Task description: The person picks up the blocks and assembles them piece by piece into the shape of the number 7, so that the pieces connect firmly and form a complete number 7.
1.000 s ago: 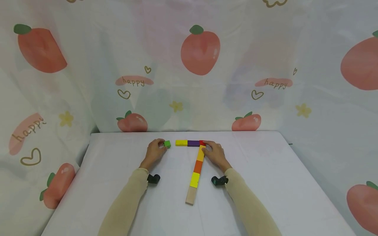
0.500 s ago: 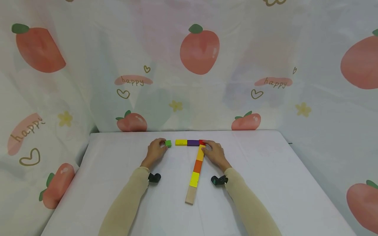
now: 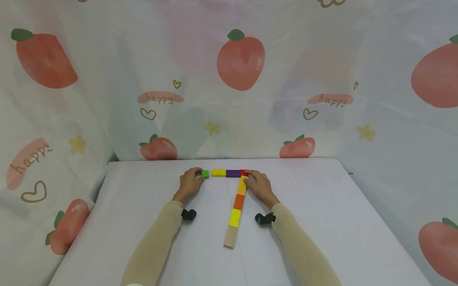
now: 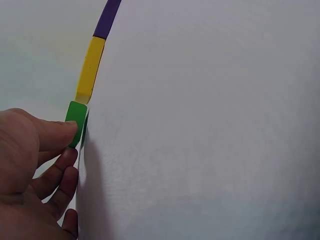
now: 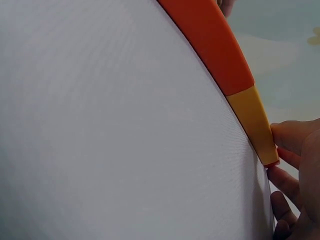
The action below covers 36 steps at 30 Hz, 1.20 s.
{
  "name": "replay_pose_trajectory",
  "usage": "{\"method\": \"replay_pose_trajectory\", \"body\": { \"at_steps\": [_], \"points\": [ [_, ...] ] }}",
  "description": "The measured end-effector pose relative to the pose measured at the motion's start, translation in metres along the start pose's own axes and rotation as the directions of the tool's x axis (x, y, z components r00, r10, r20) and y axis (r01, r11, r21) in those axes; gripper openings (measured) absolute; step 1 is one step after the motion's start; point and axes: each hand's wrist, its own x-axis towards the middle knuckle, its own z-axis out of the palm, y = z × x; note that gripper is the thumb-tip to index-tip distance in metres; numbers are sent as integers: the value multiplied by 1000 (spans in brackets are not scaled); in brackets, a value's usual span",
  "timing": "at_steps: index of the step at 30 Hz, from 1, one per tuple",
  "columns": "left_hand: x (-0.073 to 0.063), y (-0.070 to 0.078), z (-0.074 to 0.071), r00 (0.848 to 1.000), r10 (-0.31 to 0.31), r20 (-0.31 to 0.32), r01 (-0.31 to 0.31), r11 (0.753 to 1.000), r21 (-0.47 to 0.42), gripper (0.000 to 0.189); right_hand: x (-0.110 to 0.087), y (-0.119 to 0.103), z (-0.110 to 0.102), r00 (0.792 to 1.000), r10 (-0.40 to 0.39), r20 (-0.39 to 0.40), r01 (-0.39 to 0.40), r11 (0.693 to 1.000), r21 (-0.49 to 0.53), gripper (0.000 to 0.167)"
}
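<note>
My left hand (image 3: 188, 184) pinches a small green block (image 3: 205, 174) between thumb and fingers, at the left end of a row along the far side. In the left wrist view the green block is close to the end of a yellow block (image 4: 91, 67); the head view shows a narrow gap. A purple block (image 3: 233, 173) continues the row to a red block (image 3: 243, 172), partly covered by my right hand (image 3: 262, 186). That hand's fingers hold the red block while its thumb touches the amber block (image 3: 242, 185) just below.
From the amber block a slanting line runs toward me: an orange block (image 3: 239, 201), a bright yellow block (image 3: 234, 217) and a plain wood block (image 3: 230, 237). All lie on a white-covered table (image 3: 304, 242). A fruit-printed curtain (image 3: 200, 59) stands behind and at the sides.
My left hand has moved slightly right with the green block, narrowing the gap to the yellow block. My right hand stays at the red block.
</note>
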Motion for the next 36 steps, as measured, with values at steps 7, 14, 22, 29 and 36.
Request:
{"method": "replay_pose_trajectory", "body": {
  "at_steps": [7,14,22,29,36],
  "points": [
    [2,2,2,1000,4,0,-4,1000,4,38,0,1,0,1000,-11,-1,11,1000,-3,49],
    [4,4,5,1000,4,-11,-3,999,37,37,0,0,1,1000,-3,2,3,1000,-4,48],
    [7,2,11,999,18,-32,-17,999,32,37,0,1,0,1000,-13,-6,13,1000,-1,48],
    [7,2,13,999,20,-30,-18,999,47,37,-1,1,0,1000,-19,0,19,1000,-8,48],
    [6,4,12,999,22,-38,-20,999,46,36,-1,0,-1,999,-37,-1,37,999,-13,48]
  ]
}}
